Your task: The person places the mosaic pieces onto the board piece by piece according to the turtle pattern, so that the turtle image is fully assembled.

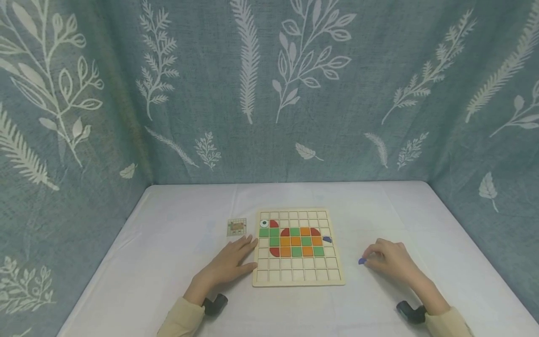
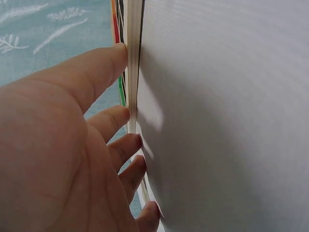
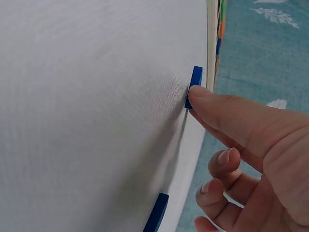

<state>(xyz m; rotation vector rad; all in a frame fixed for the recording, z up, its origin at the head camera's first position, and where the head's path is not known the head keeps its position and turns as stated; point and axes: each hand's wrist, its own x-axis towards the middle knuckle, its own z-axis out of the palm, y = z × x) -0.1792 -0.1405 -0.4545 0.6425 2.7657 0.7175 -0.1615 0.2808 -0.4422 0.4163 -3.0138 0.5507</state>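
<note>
A square wooden grid board [image 1: 297, 284] lies on the table, carrying green, orange and red tiles in a turtle-like pattern. At the pattern's right side lies a blue quarter-round tile [image 1: 327, 239], slightly askew in its cell. My left hand [image 1: 229, 262] rests along the board's left edge, fingers extended and fingertips [image 2: 119, 53] touching its side. To the right of the board, my right hand [image 1: 391, 261] pinches another blue tile [image 3: 194, 87] between thumb and forefinger, close over the tablecloth. One more blue tile [image 3: 157, 212] lies nearer in the right wrist view, hidden under the hand from the head camera.
A small picture card [image 1: 236, 227] with a grid and a brown figure lies just left of the board's upper corner. White cloth covers the table [image 1: 168, 234]. Behind and at both sides hangs a blue-green curtain [image 1: 269, 140] with white leaf prints.
</note>
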